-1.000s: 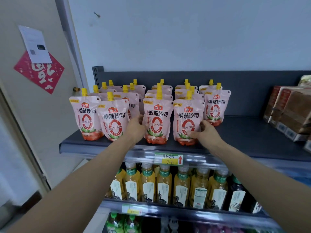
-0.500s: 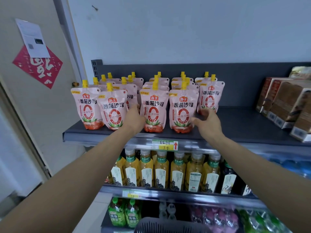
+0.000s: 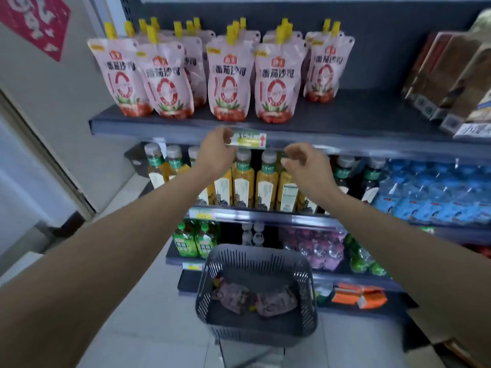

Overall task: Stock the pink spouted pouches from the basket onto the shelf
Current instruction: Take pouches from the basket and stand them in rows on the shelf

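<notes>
Lining the shelf (image 3: pixel 345 120), pouches (image 3: pixel 228 83) stand above the left hand (image 3: pixel 216 152).

A shop — stocked shelves (image 3: pixel 358 115) (price tags (image 3: pixel 248 139)).

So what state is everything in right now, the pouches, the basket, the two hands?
Pouches on the shelf, standing upright in rows.
Basket, upright, partly filled.
Pouches in the basket, two, lying flat.
Left hand, fingers loosely curled, empty.
Right hand, fingers loosely curled, empty.
</notes>
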A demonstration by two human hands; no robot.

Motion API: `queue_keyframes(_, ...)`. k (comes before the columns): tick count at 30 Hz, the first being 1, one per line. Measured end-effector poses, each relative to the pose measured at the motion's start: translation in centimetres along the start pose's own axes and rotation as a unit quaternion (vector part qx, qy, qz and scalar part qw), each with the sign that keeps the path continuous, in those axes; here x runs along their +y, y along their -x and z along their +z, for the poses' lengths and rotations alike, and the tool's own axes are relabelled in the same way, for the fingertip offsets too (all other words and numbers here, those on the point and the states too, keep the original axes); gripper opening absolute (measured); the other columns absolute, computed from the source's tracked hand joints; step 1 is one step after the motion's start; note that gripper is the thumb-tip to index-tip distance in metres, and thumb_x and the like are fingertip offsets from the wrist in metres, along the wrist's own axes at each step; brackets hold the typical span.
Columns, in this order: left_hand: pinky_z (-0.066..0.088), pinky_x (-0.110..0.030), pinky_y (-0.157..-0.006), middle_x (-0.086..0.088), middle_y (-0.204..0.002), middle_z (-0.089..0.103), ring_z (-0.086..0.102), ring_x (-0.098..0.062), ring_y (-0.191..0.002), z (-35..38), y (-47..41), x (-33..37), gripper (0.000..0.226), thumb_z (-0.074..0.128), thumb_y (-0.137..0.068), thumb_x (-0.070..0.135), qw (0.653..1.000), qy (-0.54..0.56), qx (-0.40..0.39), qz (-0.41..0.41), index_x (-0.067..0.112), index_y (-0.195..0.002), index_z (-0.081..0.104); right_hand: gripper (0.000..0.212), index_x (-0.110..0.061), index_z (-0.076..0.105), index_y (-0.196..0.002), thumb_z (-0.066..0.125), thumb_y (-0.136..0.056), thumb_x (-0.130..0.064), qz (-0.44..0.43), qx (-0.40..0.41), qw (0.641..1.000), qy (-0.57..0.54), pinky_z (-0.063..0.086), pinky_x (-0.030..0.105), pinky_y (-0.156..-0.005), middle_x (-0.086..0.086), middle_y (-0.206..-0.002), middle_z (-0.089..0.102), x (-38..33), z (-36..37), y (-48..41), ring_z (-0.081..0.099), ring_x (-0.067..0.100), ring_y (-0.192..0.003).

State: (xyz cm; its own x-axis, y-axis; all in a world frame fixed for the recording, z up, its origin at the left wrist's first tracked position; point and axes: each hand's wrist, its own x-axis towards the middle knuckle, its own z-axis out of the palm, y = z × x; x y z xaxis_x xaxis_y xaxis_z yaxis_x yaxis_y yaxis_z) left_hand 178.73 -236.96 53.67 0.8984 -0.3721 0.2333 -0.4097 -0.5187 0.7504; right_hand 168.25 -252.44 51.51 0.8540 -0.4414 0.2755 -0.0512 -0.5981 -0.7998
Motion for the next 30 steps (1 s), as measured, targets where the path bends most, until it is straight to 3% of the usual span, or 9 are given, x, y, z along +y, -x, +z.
queue_keyframes(5, 0.041, -0.029, -0.071, -0.012, -0.098, 0.056, 0.052, -0.023, -0.087, 4.7, 5.2, -5.4, 0.028, 0.055, -0.087, 0.004, 0.989, -0.011, -0.117, -0.086, 0.001, -0.114, 0.055, 0.024, -0.006, 0.059, -0.113, 0.058, -0.092, -0.014, 0.067, -0.123, 0.990, 0.029, 0.041, 0.025, -0.092, 0.003, -0.111, 0.058, 6.1, 3.3, 4.8, 0.049, 0.012, -0.100)
queue_keyframes(9, 0.042, -0.025, -0.071, -0.002, -0.077, 0.053, 0.049, -0.012, -0.070, 9.0, 9.2, -10.6, 0.010, 0.053, -0.088, 0.002, 0.963, -0.061, -0.219, -0.145, 0.011, -0.083, 0.056, 0.026, -0.001, 0.058, -0.115, 0.058, -0.090, -0.009, 0.147, -0.201, 0.968, 0.029, 0.044, 0.038, -0.100, -0.001, -0.097, 0.056, 12.3, 6.7, 8.6, 0.050, 0.016, -0.099)
queue_keyframes(16, 0.049, -0.035, -0.085, -0.022, -0.105, 0.065, 0.061, -0.029, -0.099, 14.5, 12.1, -20.2, 0.019, 0.058, -0.085, 0.001, 0.923, -0.029, -0.263, -0.281, -0.006, -0.102, 0.064, 0.028, 0.001, 0.060, -0.113, 0.062, -0.088, -0.010, 0.241, -0.273, 0.927, 0.090, 0.046, 0.039, -0.099, 0.013, -0.116, 0.063, 20.3, 11.7, 11.4, 0.059, 0.027, -0.110)
queue_keyframes(19, 0.051, -0.040, -0.088, -0.022, -0.097, 0.064, 0.062, -0.033, -0.099, 17.3, 12.4, -24.5, 0.025, 0.056, -0.084, -0.001, 0.899, -0.027, -0.276, -0.338, -0.011, -0.106, 0.061, 0.032, -0.001, 0.058, -0.118, 0.062, -0.088, -0.013, 0.260, -0.305, 0.908, 0.122, 0.045, 0.040, -0.100, 0.014, -0.123, 0.061, 23.5, 14.3, 11.3, 0.057, 0.029, -0.114)
queue_keyframes(21, 0.053, -0.032, -0.081, -0.024, -0.098, 0.063, 0.061, -0.029, -0.095, 19.0, 12.5, -26.9, 0.023, 0.055, -0.085, -0.001, 0.884, -0.024, -0.282, -0.373, -0.009, -0.106, 0.060, 0.032, 0.000, 0.059, -0.118, 0.061, -0.089, -0.012, 0.256, -0.332, 0.896, 0.150, 0.044, 0.036, -0.100, 0.015, -0.124, 0.062, 25.5, 16.0, 11.3, 0.057, 0.028, -0.115)
queue_keyframes(23, 0.050, -0.008, -0.054, -0.027, -0.119, 0.060, 0.061, -0.029, -0.102, 20.8, 12.6, -29.0, 0.034, 0.054, -0.088, -0.001, 0.870, 0.003, -0.276, -0.409, -0.009, -0.120, 0.054, 0.027, 0.002, 0.061, -0.113, 0.058, -0.090, -0.011, 0.250, -0.351, 0.885, 0.177, 0.046, 0.035, -0.095, 0.018, -0.119, 0.064, 27.5, 17.8, 11.4, 0.059, 0.030, -0.111)
queue_keyframes(25, 0.036, -0.002, -0.034, -0.025, -0.129, 0.056, 0.058, -0.033, -0.115, 22.6, 12.8, -31.0, 0.040, 0.054, -0.088, -0.001, 0.858, 0.022, -0.256, -0.444, -0.009, -0.127, 0.049, 0.024, 0.001, 0.063, -0.110, 0.054, -0.091, -0.013, 0.241, -0.376, 0.869, 0.213, 0.047, 0.034, -0.088, 0.019, -0.114, 0.066, 29.5, 19.4, 11.5, 0.061, 0.030, -0.105)
queue_keyframes(27, 0.042, -0.006, -0.042, -0.023, -0.131, 0.055, 0.056, -0.033, -0.120, 24.4, 13.2, -33.5, 0.040, 0.055, -0.088, 0.001, 0.838, 0.036, -0.240, -0.489, -0.008, -0.127, 0.050, 0.026, -0.002, 0.062, -0.111, 0.055, -0.091, -0.015, 0.238, -0.397, 0.853, 0.241, 0.047, 0.033, -0.088, 0.017, -0.114, 0.065, 31.2, 20.7, 11.9, 0.061, 0.031, -0.105)
queue_keyframes(30, 0.052, -0.025, -0.079, -0.021, -0.133, 0.054, 0.054, -0.032, -0.123, 26.5, 13.9, -36.2, 0.043, 0.058, -0.088, 0.005, 0.815, 0.057, -0.223, -0.532, -0.002, -0.130, 0.049, 0.029, -0.004, 0.063, -0.112, 0.062, -0.085, -0.015, 0.215, -0.423, 0.843, 0.253, 0.046, 0.041, -0.096, 0.016, -0.115, 0.063, 34.7, 22.6, 12.8, 0.059, 0.034, -0.109)
